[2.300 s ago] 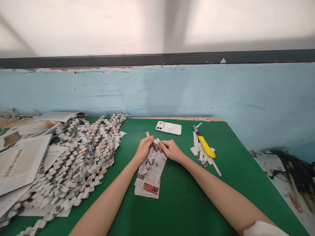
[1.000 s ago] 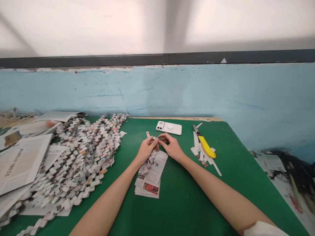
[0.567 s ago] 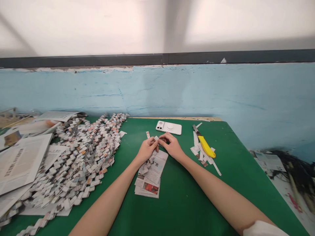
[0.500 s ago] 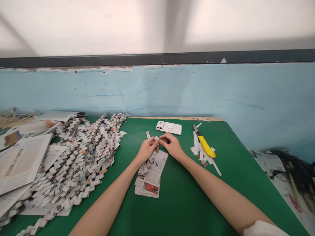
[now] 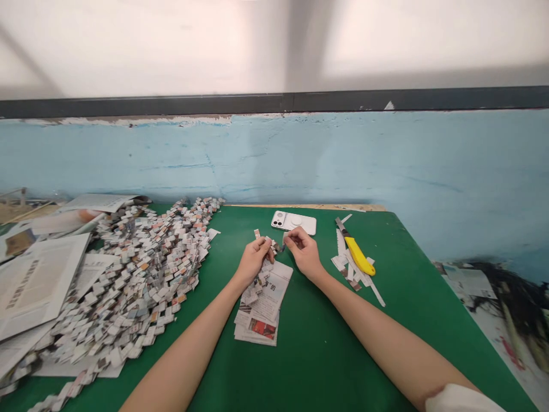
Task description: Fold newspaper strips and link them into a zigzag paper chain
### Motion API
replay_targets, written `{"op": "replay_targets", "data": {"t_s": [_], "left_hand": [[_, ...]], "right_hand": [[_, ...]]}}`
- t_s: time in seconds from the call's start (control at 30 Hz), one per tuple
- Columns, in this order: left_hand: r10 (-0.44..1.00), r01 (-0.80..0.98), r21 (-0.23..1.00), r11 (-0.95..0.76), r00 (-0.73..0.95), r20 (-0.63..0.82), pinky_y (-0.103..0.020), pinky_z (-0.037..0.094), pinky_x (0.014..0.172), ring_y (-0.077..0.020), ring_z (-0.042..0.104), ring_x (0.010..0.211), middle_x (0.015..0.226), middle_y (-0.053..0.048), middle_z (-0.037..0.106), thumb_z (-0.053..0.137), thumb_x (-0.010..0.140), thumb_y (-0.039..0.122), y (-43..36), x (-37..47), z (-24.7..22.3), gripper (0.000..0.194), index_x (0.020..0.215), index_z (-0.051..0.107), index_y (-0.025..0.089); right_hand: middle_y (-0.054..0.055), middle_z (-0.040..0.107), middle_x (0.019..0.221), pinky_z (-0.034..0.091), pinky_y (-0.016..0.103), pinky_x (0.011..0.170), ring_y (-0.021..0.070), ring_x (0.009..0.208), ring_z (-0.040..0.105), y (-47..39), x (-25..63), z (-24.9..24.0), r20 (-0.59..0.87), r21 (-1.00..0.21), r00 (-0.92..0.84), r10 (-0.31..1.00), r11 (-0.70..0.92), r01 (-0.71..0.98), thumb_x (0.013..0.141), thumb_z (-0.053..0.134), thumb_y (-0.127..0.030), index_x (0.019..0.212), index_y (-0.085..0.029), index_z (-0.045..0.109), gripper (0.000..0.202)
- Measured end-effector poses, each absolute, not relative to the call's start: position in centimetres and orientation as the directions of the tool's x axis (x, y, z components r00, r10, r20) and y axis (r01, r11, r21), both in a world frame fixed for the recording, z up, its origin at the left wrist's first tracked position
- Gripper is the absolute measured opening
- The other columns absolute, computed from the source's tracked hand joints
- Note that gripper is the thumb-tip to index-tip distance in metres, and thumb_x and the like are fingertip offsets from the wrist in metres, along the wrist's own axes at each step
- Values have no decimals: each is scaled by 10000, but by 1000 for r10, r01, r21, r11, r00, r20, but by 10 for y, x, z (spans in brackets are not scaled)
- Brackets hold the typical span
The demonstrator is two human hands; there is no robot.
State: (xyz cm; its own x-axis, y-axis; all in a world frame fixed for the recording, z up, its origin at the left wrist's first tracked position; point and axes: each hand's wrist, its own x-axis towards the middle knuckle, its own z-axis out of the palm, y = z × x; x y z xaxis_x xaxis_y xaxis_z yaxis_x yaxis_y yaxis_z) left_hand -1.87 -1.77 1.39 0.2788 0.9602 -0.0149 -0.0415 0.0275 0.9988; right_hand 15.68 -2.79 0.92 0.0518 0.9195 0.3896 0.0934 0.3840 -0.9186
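My left hand (image 5: 254, 257) is closed around one end of a folded-paper chain (image 5: 257, 284), whose zigzag links hang down over a stack of cut newspaper pieces (image 5: 274, 292). Thumb and forefinger of my right hand (image 5: 303, 252) pinch a small paper strip (image 5: 283, 243) at the chain's end, just right of my left fingers. Another bit of paper (image 5: 257, 233) lies on the green table just beyond my left hand. The fingers partly hide where strip and chain meet.
A large heap of folded-paper chain (image 5: 141, 280) covers the table's left side, beside newspaper sheets (image 5: 38, 286). A white phone (image 5: 304, 223) lies behind my hands. To the right, a yellow-handled utility knife (image 5: 359, 256) rests on paper scraps (image 5: 364, 279). A blue wall (image 5: 171, 154) stands behind.
My right hand has drawn slightly up and right, away from my left, with the small paper strip in its fingers. More of the chain's end shows between my hands.
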Motion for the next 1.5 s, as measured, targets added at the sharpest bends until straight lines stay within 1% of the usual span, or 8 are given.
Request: {"op": "replay_targets", "data": {"t_s": [0.2, 0.3, 0.47, 0.63, 0.97, 1.17, 1.33, 1.5], "left_hand": [[962, -82, 996, 44, 273, -20, -259, 433, 593, -149, 564, 550, 586, 1, 630, 624, 898, 556, -17, -16, 14, 398, 987, 648, 169], [965, -76, 997, 32, 263, -11, -258, 432, 594, -146, 561, 547, 588, 1, 634, 620, 899, 556, -16, -16, 10, 390, 965, 639, 173], [948, 47, 999, -8, 319, -7, -248, 405, 593, -140, 556, 568, 594, -8, 643, 594, 922, 544, -18, -16, 13, 382, 876, 644, 168], [936, 77, 997, -17, 351, -11, -242, 391, 579, -131, 543, 556, 596, 1, 634, 587, 929, 539, -20, -17, 16, 377, 849, 627, 173], [984, -24, 999, 25, 180, -21, -240, 397, 552, -125, 533, 528, 569, 7, 612, 670, 864, 535, -18, -17, 14, 377, 783, 609, 172], [992, -50, 998, 33, 127, -27, -244, 413, 563, -125, 533, 539, 569, 13, 595, 695, 839, 514, -19, -16, 16, 359, 786, 628, 165], [989, -16, 999, 36, 141, -34, -232, 387, 534, -117, 519, 518, 566, 10, 600, 680, 851, 522, -20, -17, 15, 367, 791, 616, 166], [986, 10, 1000, 20, 164, -21, -232, 379, 535, -119, 522, 523, 564, 11, 589, 675, 851, 530, -21, -16, 16, 371, 787, 608, 171]], "right_hand": [[-11, 534, 724, 446, 292, 606, 149, 608, 530, -29, 157, 8, 362, -930, 56, 930, 365, -43, 952, 632, -419, 900, -228, 598, 201], [-2, 571, 743, 487, 311, 635, 163, 625, 587, -29, 157, 7, 373, -924, 62, 926, 377, -68, 948, 641, -408, 911, -231, 609, 184], [15, 600, 842, 521, 318, 665, 161, 662, 625, -30, 156, 10, 420, -903, 33, 907, 421, -84, 945, 645, -365, 912, -229, 632, 140], [43, 612, 891, 542, 331, 673, 166, 677, 618, -33, 156, 14, 400, -916, -3, 916, 400, 27, 941, 624, -418, 892, -225, 640, 199], [57, 626, 802, 477, 327, 666, 197, 731, 571, -36, 156, 18, 360, -914, -172, 917, 384, 134, 941, 616, -477, 800, -215, 666, 301], [19, 587, 701, 379, 296, 582, 158, 624, 478, -33, 154, 14, 288, -922, -151, 946, 316, 222, 918, 654, -471, 754, -204, 666, 314], [13, 593, 647, 347, 290, 550, 154, 587, 471, -31, 153, 12, 234, -908, -162, 959, 274, 316, 911, 647, -502, 761, -202, 703, 340], [14, 607, 634, 317, 287, 531, 149, 565, 462, -29, 153, 10, 217, -901, -155, 964, 259, 348, 914, 631, -510, 745, -199, 699, 360]]}}
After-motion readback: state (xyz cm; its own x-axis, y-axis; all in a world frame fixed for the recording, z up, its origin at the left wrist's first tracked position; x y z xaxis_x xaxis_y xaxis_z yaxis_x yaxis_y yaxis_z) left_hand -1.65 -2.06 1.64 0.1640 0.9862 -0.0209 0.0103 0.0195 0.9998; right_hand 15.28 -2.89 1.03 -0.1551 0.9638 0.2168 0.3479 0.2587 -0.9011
